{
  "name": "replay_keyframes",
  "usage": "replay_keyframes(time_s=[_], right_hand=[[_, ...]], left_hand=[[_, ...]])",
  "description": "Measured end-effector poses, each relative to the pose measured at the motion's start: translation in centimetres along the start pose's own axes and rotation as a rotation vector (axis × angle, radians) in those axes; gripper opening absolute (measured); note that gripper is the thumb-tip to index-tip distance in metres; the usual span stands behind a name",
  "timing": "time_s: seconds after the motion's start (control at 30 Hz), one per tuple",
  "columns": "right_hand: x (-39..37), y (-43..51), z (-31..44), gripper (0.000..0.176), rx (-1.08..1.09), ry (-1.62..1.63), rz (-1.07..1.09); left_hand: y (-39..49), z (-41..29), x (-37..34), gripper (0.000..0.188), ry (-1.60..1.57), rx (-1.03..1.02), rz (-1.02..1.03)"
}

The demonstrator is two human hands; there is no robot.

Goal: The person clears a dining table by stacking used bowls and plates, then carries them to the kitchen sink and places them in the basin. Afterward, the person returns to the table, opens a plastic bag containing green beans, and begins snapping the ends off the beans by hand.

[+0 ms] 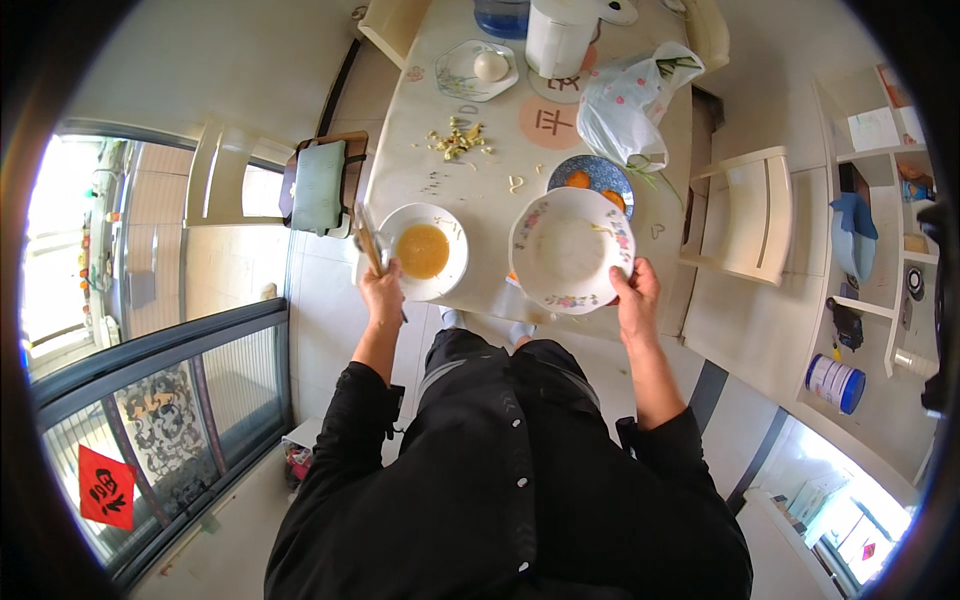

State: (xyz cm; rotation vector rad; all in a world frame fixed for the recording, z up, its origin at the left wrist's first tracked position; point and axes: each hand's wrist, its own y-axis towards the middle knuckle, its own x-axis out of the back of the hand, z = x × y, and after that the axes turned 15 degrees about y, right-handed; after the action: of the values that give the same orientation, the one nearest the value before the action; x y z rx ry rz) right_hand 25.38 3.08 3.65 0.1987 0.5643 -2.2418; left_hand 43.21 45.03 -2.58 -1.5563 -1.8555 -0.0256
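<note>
My left hand (382, 292) is closed around a bundle of long thin utensils (369, 241), some of them wooden; their exact kinds are hard to tell. Right beside it, a white bowl (460, 259) with yellow-orange liquid (423, 251) stands near the table's front edge. My right hand (636, 289) grips the rim of a wide white bowl (566, 251) with a floral pattern, thumb on the inner side. A few small scraps cling inside that bowl. Behind it, partly covered, is a blue patterned plate (592, 166) with orange pieces (577, 179).
On the table (510, 139) lie yellowish-green scraps (457, 140). Farther back are a plate (459, 84) with a white round item (491, 67), a white kettle (556, 41) and a plastic bag (626, 101) with green stalks. Chairs (742, 216) flank the table.
</note>
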Motion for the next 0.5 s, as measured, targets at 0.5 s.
replay_keyframes(time_s=[0.5], right_hand=[[-22.4, 1.5, -21.4, 0.026, -0.187, -0.477, 0.119]], left_hand=[[8.0, 5.9, 7.3, 0.021, -0.034, 0.145, 0.094]])
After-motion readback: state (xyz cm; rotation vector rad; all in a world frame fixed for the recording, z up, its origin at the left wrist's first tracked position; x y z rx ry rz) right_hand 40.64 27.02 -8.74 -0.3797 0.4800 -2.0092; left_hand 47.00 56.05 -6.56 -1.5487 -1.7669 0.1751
